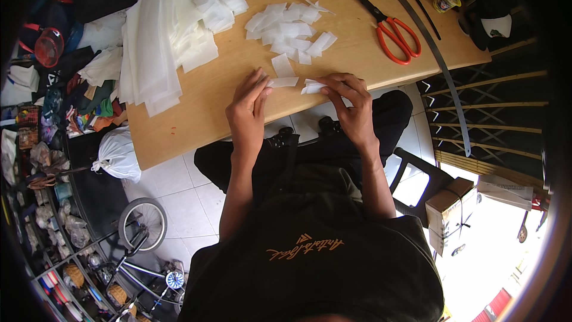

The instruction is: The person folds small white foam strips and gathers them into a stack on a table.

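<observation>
Near the table's front edge, my left hand (252,92) pinches the left end of a small white fabric strip (285,82). A short gap to the right, my right hand (348,98) has its thumb and fingers closed on a small folded white piece (312,86). Another white piece (282,65) lies flat just beyond the strip. Farther back is a loose heap of small white rectangular pieces (292,31), thin and slightly see-through. The fingertips of both hands partly cover what they hold.
Long white sheets (156,42) are stacked at the table's left, with smaller cut pieces (219,9) on them. Red-handled scissors (394,39) lie open at the right, beside a long metal ruler (444,65). A yellow cup (445,0) stands at the far right. A white bag (118,154) rests below the left corner.
</observation>
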Action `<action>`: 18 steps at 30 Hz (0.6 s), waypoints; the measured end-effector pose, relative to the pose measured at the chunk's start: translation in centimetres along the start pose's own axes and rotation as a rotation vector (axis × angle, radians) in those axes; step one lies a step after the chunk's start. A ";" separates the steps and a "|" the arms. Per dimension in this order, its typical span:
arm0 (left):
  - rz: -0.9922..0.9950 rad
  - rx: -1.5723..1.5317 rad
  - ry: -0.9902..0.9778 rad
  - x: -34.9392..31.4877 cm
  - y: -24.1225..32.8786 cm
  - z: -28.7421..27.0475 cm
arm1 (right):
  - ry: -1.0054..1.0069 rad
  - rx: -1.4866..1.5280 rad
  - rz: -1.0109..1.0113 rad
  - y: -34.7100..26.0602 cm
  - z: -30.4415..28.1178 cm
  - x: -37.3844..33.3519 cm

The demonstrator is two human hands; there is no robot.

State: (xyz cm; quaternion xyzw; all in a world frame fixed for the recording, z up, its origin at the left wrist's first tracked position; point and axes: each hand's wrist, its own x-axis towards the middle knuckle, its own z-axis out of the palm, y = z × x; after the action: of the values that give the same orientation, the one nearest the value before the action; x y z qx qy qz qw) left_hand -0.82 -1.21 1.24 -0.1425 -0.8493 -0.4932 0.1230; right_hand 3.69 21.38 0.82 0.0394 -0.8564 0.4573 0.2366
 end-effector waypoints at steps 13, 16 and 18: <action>-0.341 -0.686 0.070 0.1 0.8 -0.4 | -0.158 0.317 0.026 -2.7 2.0 0.6; -0.271 -0.679 0.008 -0.3 0.4 -0.4 | -0.162 0.370 0.043 -2.9 2.8 0.5; -0.241 -0.634 -0.046 -0.5 0.1 -0.6 | -0.162 0.365 0.027 -2.9 3.0 0.6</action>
State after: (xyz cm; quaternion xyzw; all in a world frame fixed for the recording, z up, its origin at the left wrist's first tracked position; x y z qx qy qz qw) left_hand -0.29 -1.75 1.43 -0.0834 -0.6669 -0.7404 -0.0059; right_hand 2.88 17.43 1.91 0.1069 -0.7759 0.6035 0.1496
